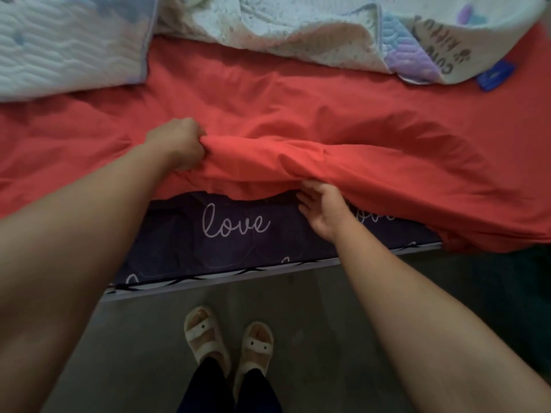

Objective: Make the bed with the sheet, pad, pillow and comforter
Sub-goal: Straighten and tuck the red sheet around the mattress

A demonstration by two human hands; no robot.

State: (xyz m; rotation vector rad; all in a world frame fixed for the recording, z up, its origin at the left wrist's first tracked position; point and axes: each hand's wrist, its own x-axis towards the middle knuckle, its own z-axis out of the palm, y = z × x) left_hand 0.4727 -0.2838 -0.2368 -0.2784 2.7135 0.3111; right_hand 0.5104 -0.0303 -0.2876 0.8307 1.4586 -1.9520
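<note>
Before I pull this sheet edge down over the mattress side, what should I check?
1. Left hand grips red sheet: ok.
2. Right hand holds the edge: not ok, fingers straight beneath it.
3. Mattress side covered: not ok, "love" print exposed.
4. Sheet smooth: not ok, bunched between hands.
5. Quilted bedding clear of near edge: ok.
6. Far side tucked: cannot tell.

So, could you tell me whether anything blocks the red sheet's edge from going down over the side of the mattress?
Nothing visible does. The left hand grips the bunched sheet, the right hand touches its edge, and the mattress side below is bare. The quilted bedding lies farther back, off this edge.
</note>
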